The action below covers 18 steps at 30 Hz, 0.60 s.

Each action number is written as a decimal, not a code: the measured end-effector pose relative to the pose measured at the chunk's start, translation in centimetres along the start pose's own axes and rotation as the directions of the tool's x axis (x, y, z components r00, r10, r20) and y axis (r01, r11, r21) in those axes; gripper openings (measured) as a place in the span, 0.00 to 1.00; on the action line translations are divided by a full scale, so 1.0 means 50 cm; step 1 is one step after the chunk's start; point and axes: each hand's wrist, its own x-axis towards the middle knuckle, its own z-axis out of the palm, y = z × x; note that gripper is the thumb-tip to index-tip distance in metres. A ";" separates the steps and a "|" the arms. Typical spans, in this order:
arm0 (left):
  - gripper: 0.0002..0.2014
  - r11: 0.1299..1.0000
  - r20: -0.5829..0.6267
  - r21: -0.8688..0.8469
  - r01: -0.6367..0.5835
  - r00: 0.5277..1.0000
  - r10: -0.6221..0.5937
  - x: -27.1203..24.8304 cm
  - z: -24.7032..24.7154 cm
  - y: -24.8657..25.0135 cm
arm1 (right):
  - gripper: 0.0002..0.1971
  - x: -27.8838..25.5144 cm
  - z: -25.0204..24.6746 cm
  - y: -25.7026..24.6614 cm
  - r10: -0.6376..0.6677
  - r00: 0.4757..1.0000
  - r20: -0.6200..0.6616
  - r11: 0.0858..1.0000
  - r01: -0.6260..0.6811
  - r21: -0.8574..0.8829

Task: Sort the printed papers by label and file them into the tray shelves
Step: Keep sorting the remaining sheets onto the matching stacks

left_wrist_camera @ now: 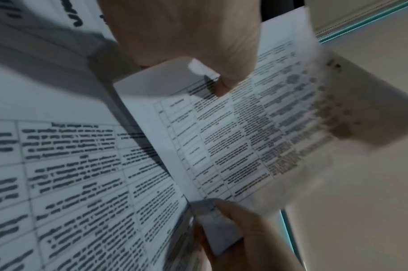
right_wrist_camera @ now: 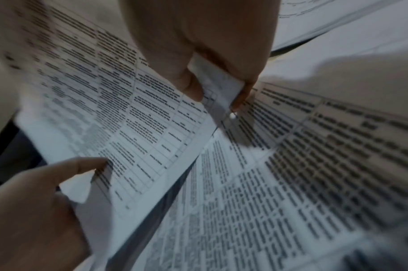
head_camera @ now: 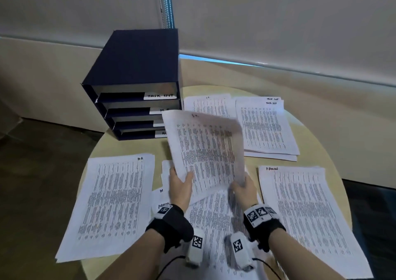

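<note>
Two hands hold one printed sheet (head_camera: 205, 151) raised above the round table (head_camera: 317, 151): our left hand (head_camera: 180, 185) pinches its near left corner, thumb on top, and our right hand (head_camera: 244, 185) pinches the near right corner. The sheet's far right edge curls and blurs. Under it lies a loose heap of papers (head_camera: 214, 219). Sorted stacks sit around it: one at left (head_camera: 111, 202), one at right (head_camera: 304, 215), two farther back by the dark blue tray shelves (head_camera: 137, 87), which stand at the table's far left with labelled fronts.
</note>
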 end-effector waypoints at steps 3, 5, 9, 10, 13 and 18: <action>0.23 0.980 0.098 0.194 -0.051 0.995 0.032 0.017 -0.003 -0.019 | 0.04 0.010 -0.026 -0.015 0.000 1.000 0.021 0.999 -0.001 0.034; 0.20 0.910 0.173 0.376 -0.171 0.978 0.113 0.022 -0.017 -0.031 | 0.06 0.042 -0.052 -0.029 0.066 0.994 0.081 0.987 -0.077 0.139; 0.23 0.604 0.363 0.664 -0.440 0.897 0.255 0.025 -0.051 -0.049 | 0.12 0.149 -0.084 -0.056 0.166 0.982 0.090 0.965 -0.181 0.189; 0.24 0.543 0.397 0.692 -0.475 0.879 0.262 0.027 -0.057 -0.053 | 0.12 0.174 -0.084 -0.068 0.183 0.981 0.065 0.960 -0.192 0.202; 0.27 0.452 0.442 0.728 -0.515 0.857 0.264 0.035 -0.062 -0.053 | 0.14 0.240 -0.063 -0.114 0.220 0.975 0.021 0.948 -0.219 0.230; 0.33 0.247 0.523 0.755 -0.607 0.786 0.329 0.056 -0.043 -0.021 | 0.24 0.290 -0.012 -0.177 0.145 0.981 0.128 0.949 -0.175 0.262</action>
